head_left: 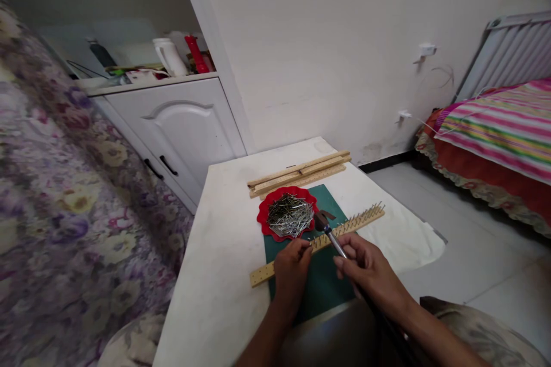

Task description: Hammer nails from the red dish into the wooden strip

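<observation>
My right hand (371,268) is wrapped around the handle of a claw hammer (336,242), its head raised just above the wooden strip (262,275). Rows of nails (359,219) stick up from the strip's right part, while small holes dot its bare left end. Across that strip lies my left hand (291,269), thumb and finger pinched at the near end of the nail rows on what looks like a nail, mostly hidden by the fingertips. Beneath the strip is a green mat (321,284). Beyond it, a red scalloped dish (263,219) holds many loose nails (290,217).
More wooden strips (301,174) lie stacked near the far edge of the white-covered table (215,258). A floral curtain (86,229) hangs at left beside a white cabinet (185,132). At right stands a bed (503,120) with a striped cover.
</observation>
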{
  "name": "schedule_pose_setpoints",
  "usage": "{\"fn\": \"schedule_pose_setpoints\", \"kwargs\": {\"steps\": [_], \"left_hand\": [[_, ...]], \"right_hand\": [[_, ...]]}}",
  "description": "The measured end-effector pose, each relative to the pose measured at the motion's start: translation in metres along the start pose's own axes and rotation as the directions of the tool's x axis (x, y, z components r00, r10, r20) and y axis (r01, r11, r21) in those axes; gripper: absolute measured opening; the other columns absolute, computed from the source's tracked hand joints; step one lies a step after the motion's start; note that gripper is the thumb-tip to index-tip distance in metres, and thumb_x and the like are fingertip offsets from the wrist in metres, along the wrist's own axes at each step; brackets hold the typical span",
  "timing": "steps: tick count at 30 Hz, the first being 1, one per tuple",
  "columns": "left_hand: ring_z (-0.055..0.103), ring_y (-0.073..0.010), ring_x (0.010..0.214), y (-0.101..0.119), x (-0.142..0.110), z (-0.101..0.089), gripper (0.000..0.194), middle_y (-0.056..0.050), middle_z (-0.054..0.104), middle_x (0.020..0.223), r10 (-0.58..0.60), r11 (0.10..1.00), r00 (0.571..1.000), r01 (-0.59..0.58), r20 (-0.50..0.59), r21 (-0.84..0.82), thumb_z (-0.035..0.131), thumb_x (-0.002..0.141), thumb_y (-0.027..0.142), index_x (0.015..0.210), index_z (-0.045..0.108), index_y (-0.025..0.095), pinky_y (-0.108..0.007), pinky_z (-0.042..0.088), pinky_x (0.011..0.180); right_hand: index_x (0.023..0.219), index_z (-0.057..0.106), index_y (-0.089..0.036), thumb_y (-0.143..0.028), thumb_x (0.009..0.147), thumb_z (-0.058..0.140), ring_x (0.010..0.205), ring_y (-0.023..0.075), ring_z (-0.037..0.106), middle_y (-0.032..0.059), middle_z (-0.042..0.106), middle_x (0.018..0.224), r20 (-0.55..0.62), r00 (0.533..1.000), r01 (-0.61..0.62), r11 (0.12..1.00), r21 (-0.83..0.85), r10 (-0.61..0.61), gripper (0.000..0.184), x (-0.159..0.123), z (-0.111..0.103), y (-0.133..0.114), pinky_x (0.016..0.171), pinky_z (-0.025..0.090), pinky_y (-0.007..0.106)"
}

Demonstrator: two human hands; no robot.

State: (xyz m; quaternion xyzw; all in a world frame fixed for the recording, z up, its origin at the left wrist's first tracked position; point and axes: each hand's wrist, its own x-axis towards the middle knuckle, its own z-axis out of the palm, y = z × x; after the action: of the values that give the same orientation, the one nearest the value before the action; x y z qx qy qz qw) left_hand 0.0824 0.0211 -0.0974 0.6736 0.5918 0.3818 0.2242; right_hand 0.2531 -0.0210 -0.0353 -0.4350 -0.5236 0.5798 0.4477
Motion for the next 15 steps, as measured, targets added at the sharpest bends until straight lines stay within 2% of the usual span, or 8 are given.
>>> {"fn": "schedule_pose_setpoints", "kwargs": {"steps": [6,15], "left_hand": [[0.059,-0.0121,0.067,0.0011,0.0005,0.0007,0.013,0.001,0.067,0.074,0.014,1.000,1.000,-0.014,0.004,0.018,0.053,0.077,0.019,0.077,0.065,0.020,-0.021,0.039,0.061],[0.057,-0.0124,0.063,0.0039,0.0000,-0.0010,0.013,0.001,0.067,0.070,0.003,0.998,1.000,-0.003,-0.003,0.061,0.052,0.075,0.018,0.075,0.066,0.018,-0.020,0.036,0.057]], "right_hand": [[0.087,0.052,-0.019,-0.026,0.082,0.053,0.036,0.0038,0.034,-0.0073,0.049,0.058,0.098,0.994,-0.038,0.997,-0.074,0.046,0.009,-0.0075,0.0019,0.0015,0.031,0.029,0.013],[0.084,0.051,-0.019,-0.023,0.083,0.052,0.041,0.0057,0.039,-0.0063,0.050,0.057,0.095,0.994,-0.037,0.980,-0.193,0.056,0.005,-0.0085,0.0059,0.0075,0.033,0.029,0.013]]}}
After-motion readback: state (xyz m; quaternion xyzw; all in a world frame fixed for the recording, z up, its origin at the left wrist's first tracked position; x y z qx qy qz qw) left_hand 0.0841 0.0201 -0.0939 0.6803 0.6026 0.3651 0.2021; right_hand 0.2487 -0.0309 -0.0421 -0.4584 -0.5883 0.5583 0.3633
